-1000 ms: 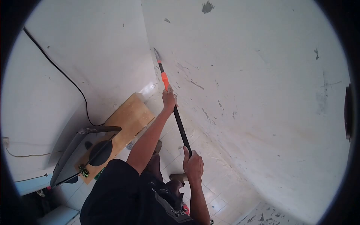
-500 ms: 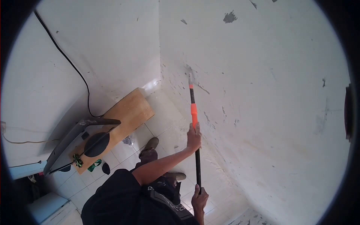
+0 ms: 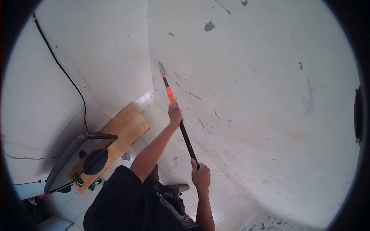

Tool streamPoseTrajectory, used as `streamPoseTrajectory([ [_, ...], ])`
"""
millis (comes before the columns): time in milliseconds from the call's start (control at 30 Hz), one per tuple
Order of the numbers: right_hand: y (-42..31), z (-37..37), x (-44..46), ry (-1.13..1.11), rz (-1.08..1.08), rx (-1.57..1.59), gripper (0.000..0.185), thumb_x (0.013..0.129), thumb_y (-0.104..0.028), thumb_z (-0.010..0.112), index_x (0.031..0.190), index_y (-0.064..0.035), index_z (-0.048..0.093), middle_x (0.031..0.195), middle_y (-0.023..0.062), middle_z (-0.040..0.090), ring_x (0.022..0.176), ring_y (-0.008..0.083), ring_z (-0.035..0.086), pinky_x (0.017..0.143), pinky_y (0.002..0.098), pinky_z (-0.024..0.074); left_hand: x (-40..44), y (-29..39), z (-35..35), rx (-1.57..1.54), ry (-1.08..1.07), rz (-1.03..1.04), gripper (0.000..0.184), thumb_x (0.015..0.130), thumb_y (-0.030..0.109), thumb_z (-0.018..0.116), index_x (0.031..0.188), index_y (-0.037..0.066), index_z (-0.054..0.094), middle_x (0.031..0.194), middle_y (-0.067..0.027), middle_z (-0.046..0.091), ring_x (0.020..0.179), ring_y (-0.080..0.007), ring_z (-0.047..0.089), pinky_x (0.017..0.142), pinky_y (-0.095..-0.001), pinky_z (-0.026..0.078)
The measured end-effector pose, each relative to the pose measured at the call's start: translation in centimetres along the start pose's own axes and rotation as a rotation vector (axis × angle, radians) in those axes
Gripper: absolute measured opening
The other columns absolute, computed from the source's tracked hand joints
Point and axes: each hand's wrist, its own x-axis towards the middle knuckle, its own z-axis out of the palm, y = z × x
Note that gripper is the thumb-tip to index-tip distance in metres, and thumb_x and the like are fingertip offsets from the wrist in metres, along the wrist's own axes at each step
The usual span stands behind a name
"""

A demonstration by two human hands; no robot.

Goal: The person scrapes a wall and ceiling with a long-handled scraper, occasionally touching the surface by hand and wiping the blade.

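Pale lettering [image 3: 175, 210] ran across the front of the dark shirt [image 3: 113, 198] at lower centre; we could not make it out. At the centre of the frame, we observed the left hand [image 3: 175, 114] wrapped firmly about the long-handled scraper [image 3: 187, 139], just below its orange collar [image 3: 169, 94]. The right hand [image 3: 200, 176], lower and right of centre, was curled round the handle's lower end, thumb along the shaft. The tool slanted from lower right to upper left, its blade [image 3: 162, 69] at the scuffed wall [image 3: 266, 92], near the vertical corner; we could not tell whether it touched. To the blade's right, we noted a broad stretch of wall marked with grey patches. Tiled floor [image 3: 163, 163] separated this wall from the edge of the wooden desk [image 3: 129, 123] at left, which carried a flat screen [image 3: 63, 163].
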Motion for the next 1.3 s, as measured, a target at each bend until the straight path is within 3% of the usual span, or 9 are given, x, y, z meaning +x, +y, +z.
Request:
streamPoseTrajectory([
  [267, 13.3, -2.4, -11.0, 0.089, -0.086, 0.342, 0.055, 0.102, -0.042, 0.062, 0.071, 0.0038, 0.061, 0.059, 0.0252, 0.057, 0.05, 0.0409, 0.055, 0.052, 0.0474, 0.0428, -20.9, 5.6, 2.9, -0.148, -0.361, 0.053, 0.027, 0.11, 0.036, 0.046, 0.11, 0.01, 0.042, 0.064, -0.0054, 0.053, 0.035, -0.0146, 0.048, 0.03, -0.0304, 0.039],
  [333, 15.9, -1.7, -12.8, 0.081, -0.16, 0.433, 0.054, 0.105, -0.039, 0.057, 0.071, 0.0037, 0.058, 0.056, 0.0147, 0.056, 0.048, 0.0211, 0.052, 0.048, 0.0402, 0.038, -23.7, 6.2, 2.7, -0.142, -0.452, 0.063, 0.026, 0.11, 0.035, 0.047, 0.113, 0.009, 0.042, 0.063, -0.0049, 0.053, 0.034, -0.0142, 0.047, 0.031, -0.0296, 0.038],
  [467, 14.1, 0.4, -13.4, 0.212, -0.239, 0.526, 0.04, 0.108, -0.027, 0.054, 0.078, -0.0007, 0.055, 0.057, 0.0093, 0.046, 0.052, 0.0195, 0.037, 0.048, 0.04, 0.0297, -24.1, 8.3, 2.4, -0.099, -0.444, 0.121, 0.024, 0.11, 0.032, 0.049, 0.113, 0.008, 0.046, 0.062, -0.0001, 0.05, 0.04, -0.0096, 0.047, 0.035, -0.0272, 0.037],
  [500, 13.0, 1.3, -12.4, 0.269, -0.322, 0.538, 0.045, 0.108, -0.031, 0.052, 0.075, -0.0011, 0.053, 0.056, 0.0094, 0.045, 0.051, 0.0196, 0.035, 0.048, 0.0411, 0.0283, -23.3, 9.0, 2.3, -0.073, -0.389, 0.109, 0.023, 0.11, 0.031, 0.05, 0.111, 0.008, 0.048, 0.063, 0.0013, 0.049, 0.044, -0.0075, 0.047, 0.038, -0.0262, 0.037],
  [567, 10.6, 1.9, -9.1, 0.142, -0.272, 0.386, 0.049, 0.105, -0.036, 0.058, 0.075, 0.003, 0.06, 0.056, 0.0163, 0.056, 0.047, 0.0263, 0.056, 0.048, 0.0435, 0.0391, -18.6, 10.4, 2.2, -0.052, -0.261, 0.253, 0.023, 0.109, 0.03, 0.052, 0.107, 0.007, 0.049, 0.064, 0.0018, 0.046, 0.052, -0.007, 0.046, 0.045, -0.0284, 0.039],
  [767, -4.0, -1.5, -2.3, 0.098, -0.329, 0.218, 0.051, 0.106, -0.039, 0.057, 0.078, 0.0039, 0.061, 0.062, 0.0247, 0.059, 0.056, 0.0446, 0.059, 0.054, 0.0482, 0.044, -4.9, 18.4, 0.7, 0.05, -0.113, 0.387, 0.032, 0.109, 0.036, 0.048, 0.104, 0.005, 0.043, 0.058, -0.0038, 0.046, 0.034, -0.0176, 0.045, 0.03, -0.0362, 0.041],
  [933, -6.2, -0.6, -2.1, 0.086, -0.385, 0.329, 0.053, 0.105, -0.045, 0.054, 0.085, 0.0025, 0.066, 0.072, 0.0312, 0.064, 0.071, 0.0518, 0.065, 0.064, 0.0567, 0.0494, -3.2, 20.6, -1.0, 0.044, -0.152, 0.391, 0.033, 0.109, 0.037, 0.048, 0.106, 0.005, 0.043, 0.06, -0.0038, 0.045, 0.036, -0.0189, 0.047, 0.028, -0.0377, 0.041],
  [1100, 2.4, -2.1, -4.8, 0.133, -0.294, 0.356, 0.05, 0.103, -0.041, 0.059, 0.08, 0.0032, 0.065, 0.07, 0.0282, 0.063, 0.066, 0.048, 0.062, 0.062, 0.0507, 0.0474, -10.1, 14.8, 2.5, 0.049, -0.169, 0.391, 0.029, 0.108, 0.035, 0.05, 0.109, 0.008, 0.041, 0.061, -0.0055, 0.049, 0.036, -0.0186, 0.049, 0.03, -0.0369, 0.043],
  [1300, 19.4, -0.9, -10.4, 0.215, -0.222, 0.419, 0.053, 0.104, -0.036, 0.058, 0.067, 0.0018, 0.054, 0.051, 0.0183, 0.047, 0.042, 0.0269, 0.049, 0.045, 0.0444, 0.0339, -25.6, 6.2, 4.6, 0.066, -0.497, 0.2, 0.032, 0.108, 0.032, 0.052, 0.113, 0.007, 0.033, 0.059, -0.0042, 0.051, 0.039, -0.0191, 0.055, 0.034, -0.0355, 0.047],
])
